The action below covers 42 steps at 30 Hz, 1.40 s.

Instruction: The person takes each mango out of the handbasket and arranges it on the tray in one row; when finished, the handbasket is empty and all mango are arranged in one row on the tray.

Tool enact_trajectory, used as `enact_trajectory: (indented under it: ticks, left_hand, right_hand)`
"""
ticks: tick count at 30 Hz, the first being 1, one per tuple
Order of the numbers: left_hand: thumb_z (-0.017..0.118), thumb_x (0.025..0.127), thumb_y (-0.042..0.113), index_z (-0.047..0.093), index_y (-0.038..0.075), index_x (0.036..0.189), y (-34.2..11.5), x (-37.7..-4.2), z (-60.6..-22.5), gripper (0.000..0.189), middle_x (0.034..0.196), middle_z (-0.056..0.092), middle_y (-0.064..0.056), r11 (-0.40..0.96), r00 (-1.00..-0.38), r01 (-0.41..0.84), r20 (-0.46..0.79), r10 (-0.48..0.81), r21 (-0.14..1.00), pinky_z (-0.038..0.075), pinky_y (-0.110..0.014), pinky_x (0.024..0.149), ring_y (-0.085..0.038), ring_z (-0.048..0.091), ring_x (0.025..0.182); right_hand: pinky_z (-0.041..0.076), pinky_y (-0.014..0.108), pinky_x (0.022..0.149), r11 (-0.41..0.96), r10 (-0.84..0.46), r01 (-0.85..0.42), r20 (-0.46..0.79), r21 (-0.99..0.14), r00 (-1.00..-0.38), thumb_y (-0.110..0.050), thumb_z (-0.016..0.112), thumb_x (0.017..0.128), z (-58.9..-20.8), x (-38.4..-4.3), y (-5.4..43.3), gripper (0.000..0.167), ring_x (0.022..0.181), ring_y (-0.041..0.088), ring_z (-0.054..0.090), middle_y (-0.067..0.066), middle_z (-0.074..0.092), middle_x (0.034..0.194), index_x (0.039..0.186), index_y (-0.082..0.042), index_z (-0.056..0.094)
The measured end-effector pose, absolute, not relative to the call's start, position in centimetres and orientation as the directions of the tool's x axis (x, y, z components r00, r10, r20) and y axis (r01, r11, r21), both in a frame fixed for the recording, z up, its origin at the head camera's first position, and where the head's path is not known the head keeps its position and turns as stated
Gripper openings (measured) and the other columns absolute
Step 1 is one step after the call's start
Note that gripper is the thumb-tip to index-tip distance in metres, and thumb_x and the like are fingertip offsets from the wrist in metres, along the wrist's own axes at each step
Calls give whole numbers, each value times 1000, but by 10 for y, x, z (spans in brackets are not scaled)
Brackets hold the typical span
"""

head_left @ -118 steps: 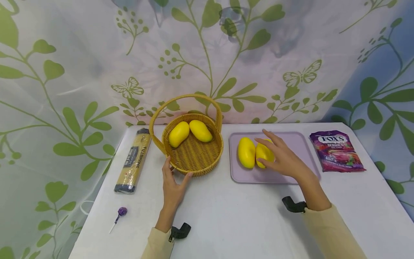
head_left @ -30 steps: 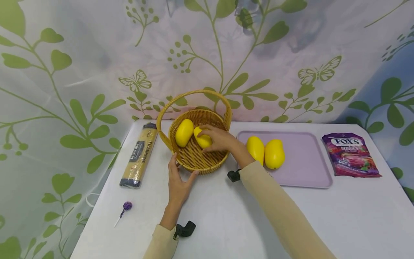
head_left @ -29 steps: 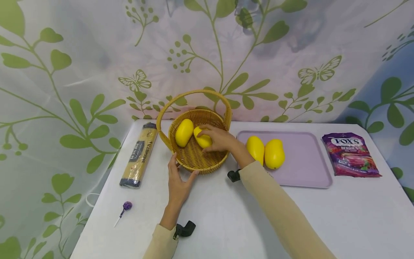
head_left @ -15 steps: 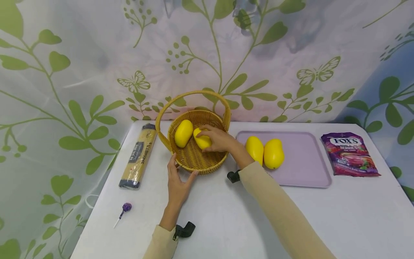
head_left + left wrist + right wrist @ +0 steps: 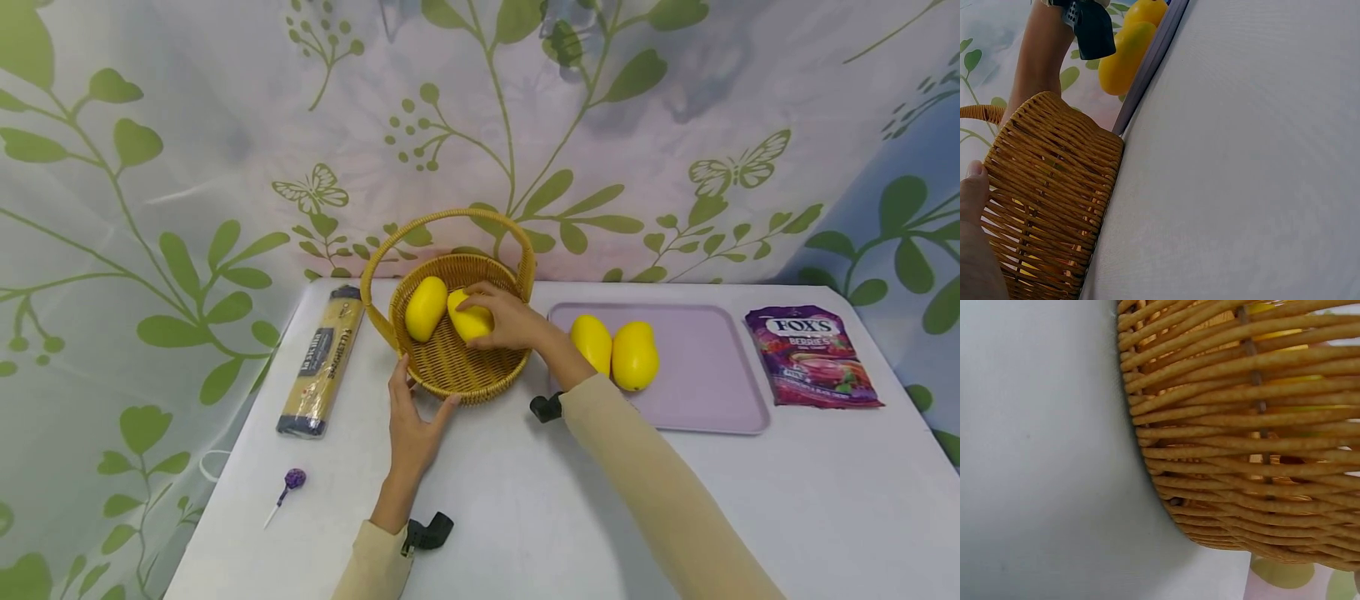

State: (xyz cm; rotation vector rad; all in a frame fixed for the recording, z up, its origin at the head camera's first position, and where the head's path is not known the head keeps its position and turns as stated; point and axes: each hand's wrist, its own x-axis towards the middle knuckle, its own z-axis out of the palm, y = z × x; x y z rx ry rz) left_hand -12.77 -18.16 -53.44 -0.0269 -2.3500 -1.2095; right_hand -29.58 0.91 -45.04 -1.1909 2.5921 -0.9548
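A round wicker basket (image 5: 450, 367) with a tall hoop handle stands at the back of the table, two yellow mangoes inside. My right hand (image 5: 510, 321) reaches over its right side, fingers and thumb curled round the right mango (image 5: 467, 317). Left of that lies the other mango (image 5: 426, 308). My left hand (image 5: 412, 437) touches the basket's front left with thumb and fingers spread; in the left wrist view the thumb (image 5: 974, 190) lies against the woven wall (image 5: 1054, 187). The right wrist view shows mostly basket wall (image 5: 1241, 444), with yellow glimpsed through gaps.
Two more mangoes (image 5: 635, 357) lie on a lilac tray (image 5: 705, 367), partly behind my right forearm. Farther right is a purple candy bag (image 5: 813, 358). On the left are a spaghetti pack (image 5: 321, 367) and a purple lollipop (image 5: 294, 479). A patterned curtain (image 5: 600, 133) hangs behind.
My right hand has moved left from the tray to the basket and now grips the right mango there. That mango has shifted slightly in the last half second. My left hand stays at the basket.
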Motion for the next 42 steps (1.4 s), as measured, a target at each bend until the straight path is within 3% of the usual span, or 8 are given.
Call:
enact_trajectory:
  ticks: [16,27,42]
  left_hand:
    - [77,83,38,19,10,155,-180,-128,-530,97,158,27,-9,592,-890,221,408,-203,775,44,-50,102,-30,43,132]
    - [77,83,36,20,10,156,-180,-126,-532,96,157,28,-11,583,-888,217,406,-215,783,43,-50,102,-31,44,131]
    - [77,83,36,20,10,155,-179,-125,-535,96,157,29,-10,581,-889,216,404,-217,785,43,-50,100,-28,45,128]
  right_hand:
    - [39,48,111,412,-689,-672,272,-616,-672,-32,81,81,-428,-274,29,56,138,31,40,9,40,150,130,-15,62]
    - [38,51,110,383,-649,-736,404,-558,-644,-29,83,79,-406,-248,56,55,139,31,37,9,41,150,128,-15,63]
    - [45,49,104,423,-525,-730,512,-537,-680,-22,87,74,-396,-202,115,60,137,26,39,4,41,151,128,-18,64]
